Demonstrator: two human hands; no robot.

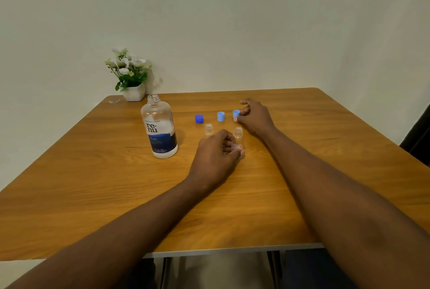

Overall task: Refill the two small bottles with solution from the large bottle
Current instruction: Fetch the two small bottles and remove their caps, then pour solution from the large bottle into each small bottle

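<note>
The large clear bottle (159, 127) with a blue label stands uncapped on the wooden table (93, 172). Its dark blue cap (199, 118) lies to the right. Two small clear bottles stand open: one (208, 130) partly behind my left hand (215, 157), the other (238, 138) held at its base by my left fingers. A light blue cap (221, 116) sits alone. My right hand (254, 115) pinches a second light blue cap (236, 114) on the table.
A white pot of artificial flowers (130, 77) stands at the table's back left corner by the wall. A small clear scrap (114, 101) lies near it. The table's front edge runs close to my body.
</note>
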